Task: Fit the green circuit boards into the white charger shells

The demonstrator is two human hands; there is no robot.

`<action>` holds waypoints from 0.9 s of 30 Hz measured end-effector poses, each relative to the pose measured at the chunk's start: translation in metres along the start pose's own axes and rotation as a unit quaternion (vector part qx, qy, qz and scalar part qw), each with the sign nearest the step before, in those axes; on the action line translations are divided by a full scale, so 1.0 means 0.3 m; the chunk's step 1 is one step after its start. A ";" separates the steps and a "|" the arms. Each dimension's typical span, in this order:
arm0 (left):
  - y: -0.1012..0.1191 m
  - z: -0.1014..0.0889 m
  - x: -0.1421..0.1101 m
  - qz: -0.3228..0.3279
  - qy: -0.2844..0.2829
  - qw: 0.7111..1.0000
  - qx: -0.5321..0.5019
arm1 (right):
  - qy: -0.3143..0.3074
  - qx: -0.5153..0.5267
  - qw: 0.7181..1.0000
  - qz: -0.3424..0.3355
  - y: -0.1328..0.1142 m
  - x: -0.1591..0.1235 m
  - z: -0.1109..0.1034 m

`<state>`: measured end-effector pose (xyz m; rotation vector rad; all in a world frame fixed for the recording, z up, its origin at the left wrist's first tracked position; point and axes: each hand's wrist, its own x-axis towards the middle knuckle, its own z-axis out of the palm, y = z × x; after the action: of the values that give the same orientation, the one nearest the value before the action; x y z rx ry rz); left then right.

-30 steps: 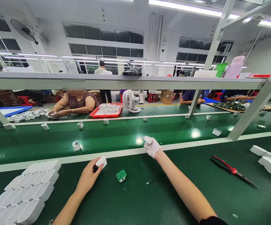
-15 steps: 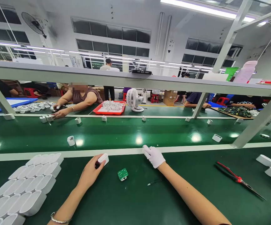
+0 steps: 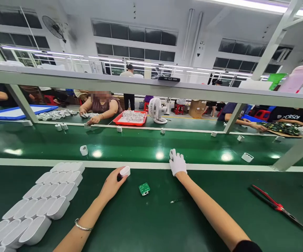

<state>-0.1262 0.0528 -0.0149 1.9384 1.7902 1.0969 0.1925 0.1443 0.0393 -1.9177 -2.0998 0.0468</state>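
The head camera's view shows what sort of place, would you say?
Probably an electronics assembly workshop: a small green circuit board lies on the bench, white shells are lined up in rows, and people work at the far side.

A thin, shiny, silver-coloured bracelet (image 3: 83, 228) circles the left wrist, a smooth rounded band. Beyond the bracelet, toward the fingertips, the left hand (image 3: 112, 184) is bare. Across from the bracelet, the right hand (image 3: 178, 163) wears a plain white fabric glove (image 3: 179, 167), close-fitting and ending at the wrist. Farther right of the bracelet, a black sleeve (image 3: 246, 246) edges the bare right forearm (image 3: 211, 209).
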 end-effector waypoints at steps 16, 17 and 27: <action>0.096 -0.035 -0.024 0.042 -0.122 0.992 0.011 | -0.153 0.043 0.986 -0.053 -0.145 -0.182 0.003; 0.096 -0.036 -0.023 0.043 -0.123 0.991 0.017 | -0.157 0.037 0.986 -0.046 -0.118 -0.171 -0.006; 0.221 -0.012 -0.079 0.085 -0.161 0.982 0.057 | -0.182 0.189 0.925 -0.274 -0.061 -0.193 0.028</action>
<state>-0.0792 0.0169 0.0235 2.2209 1.5663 0.6880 0.1766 0.0872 0.0239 -1.1177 -2.5559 0.6771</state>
